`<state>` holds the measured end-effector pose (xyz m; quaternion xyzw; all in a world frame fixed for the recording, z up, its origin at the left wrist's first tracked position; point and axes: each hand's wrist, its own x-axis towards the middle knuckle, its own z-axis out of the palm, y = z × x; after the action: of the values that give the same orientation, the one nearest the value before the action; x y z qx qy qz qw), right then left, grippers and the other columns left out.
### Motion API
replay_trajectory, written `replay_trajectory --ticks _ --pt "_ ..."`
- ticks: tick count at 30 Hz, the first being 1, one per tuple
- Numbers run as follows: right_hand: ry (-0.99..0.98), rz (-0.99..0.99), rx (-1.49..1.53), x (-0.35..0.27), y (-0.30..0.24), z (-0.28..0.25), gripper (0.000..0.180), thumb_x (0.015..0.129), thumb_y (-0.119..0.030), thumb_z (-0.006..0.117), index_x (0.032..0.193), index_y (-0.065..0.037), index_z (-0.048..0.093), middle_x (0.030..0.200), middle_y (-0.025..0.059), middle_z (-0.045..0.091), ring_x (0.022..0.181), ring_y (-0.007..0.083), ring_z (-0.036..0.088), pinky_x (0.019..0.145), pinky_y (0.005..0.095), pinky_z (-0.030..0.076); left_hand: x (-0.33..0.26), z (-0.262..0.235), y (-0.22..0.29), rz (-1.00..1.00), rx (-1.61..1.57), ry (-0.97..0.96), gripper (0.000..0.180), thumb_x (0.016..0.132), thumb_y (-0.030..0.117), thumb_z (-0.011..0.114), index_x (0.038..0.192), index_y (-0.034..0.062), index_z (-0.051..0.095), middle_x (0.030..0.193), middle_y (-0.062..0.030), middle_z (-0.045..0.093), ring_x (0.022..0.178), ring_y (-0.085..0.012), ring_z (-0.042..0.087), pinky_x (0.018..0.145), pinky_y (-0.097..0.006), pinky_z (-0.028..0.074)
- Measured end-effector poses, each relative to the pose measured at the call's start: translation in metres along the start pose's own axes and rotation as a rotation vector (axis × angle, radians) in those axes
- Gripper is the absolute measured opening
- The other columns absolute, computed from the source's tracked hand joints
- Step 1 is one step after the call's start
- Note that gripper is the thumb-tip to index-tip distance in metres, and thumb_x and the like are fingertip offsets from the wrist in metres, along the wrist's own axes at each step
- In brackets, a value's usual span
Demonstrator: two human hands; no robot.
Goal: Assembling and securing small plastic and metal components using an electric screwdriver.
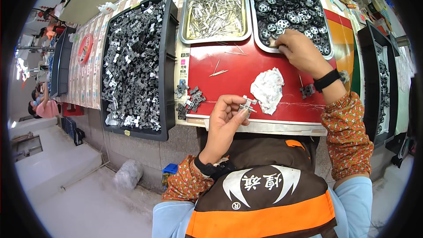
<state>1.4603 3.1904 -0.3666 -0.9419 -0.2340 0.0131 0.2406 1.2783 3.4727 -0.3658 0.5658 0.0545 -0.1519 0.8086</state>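
My left hand (pixel 222 125) pinches a small grey plastic bracket (pixel 247 105) between thumb and fingers, above the front edge of the red board (pixel 220 92). At the front of the right metal tray (pixel 294 53), my right hand (pixel 302 53) reaches among small black wheels (pixel 286 2) with silver spoked centres. Its fingers are curled together; whatever they hold is hidden. Crumpled white material (pixel 268 90) lies on the board between my hands. Loose metal pins (pixel 218 72) are scattered left of it. Dark brackets (pixel 191 101) sit in a cluster at the board's left edge, and another bracket (pixel 307 90) rests near my right wrist.
A second metal tray (pixel 181 17) full of metal pins stands at the back. To the left, a deep black bin (pixel 164 61) holds many dark brackets. Another black bin (pixel 372 61) stands at the far right. People (pixel 44 103) sit in the left background.
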Motion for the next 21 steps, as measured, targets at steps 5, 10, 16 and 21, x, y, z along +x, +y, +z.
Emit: replay_trajectory --ticks 5,10,16,21 --pt "0.203 0.107 0.292 -0.026 -0.062 -0.015 0.01 0.098 -0.009 0.07 0.102 0.001 0.073 0.092 0.0179 0.074 0.085 0.0358 0.073 0.077 0.0424 0.057 0.0 0.003 -0.001 -0.037 -0.123 0.034 0.024 0.108 0.006 0.066 0.132 0.0052 0.059 0.112 -0.0028 0.063 0.099 -0.0097 0.067 0.088 -0.031 0.063" --pt "-0.134 0.48 1.038 -0.09 -0.119 -0.002 0.01 0.102 -0.008 0.071 0.103 0.001 0.071 0.086 0.0014 0.071 0.075 0.0082 0.066 0.064 0.0257 0.054 -0.002 0.013 -0.003 0.166 0.04 0.084 0.025 0.105 0.002 0.072 0.127 0.0036 0.061 0.113 -0.0054 0.067 0.099 -0.0108 0.067 0.089 -0.029 0.059" --pt "-0.186 0.693 1.328 -0.112 -0.132 0.019 0.013 0.105 -0.008 0.069 0.112 0.004 0.069 0.09 0.0039 0.071 0.073 0.0081 0.069 0.059 0.024 0.059 -0.008 0.018 0.001 0.342 0.435 0.097 0.019 0.1 0.001 0.077 0.118 0.0017 0.068 0.11 -0.0093 0.074 0.096 -0.0136 0.071 0.086 -0.03 0.057" --pt "-0.175 0.725 1.355 -0.115 -0.129 0.019 0.015 0.105 -0.006 0.07 0.112 0.007 0.069 0.091 0.0069 0.073 0.074 0.0103 0.072 0.061 0.026 0.063 -0.008 0.019 0.002 0.403 0.599 0.085 0.019 0.097 -0.001 0.079 0.114 0.0012 0.071 0.103 -0.0111 0.077 0.09 -0.0182 0.075 0.081 -0.032 0.06"
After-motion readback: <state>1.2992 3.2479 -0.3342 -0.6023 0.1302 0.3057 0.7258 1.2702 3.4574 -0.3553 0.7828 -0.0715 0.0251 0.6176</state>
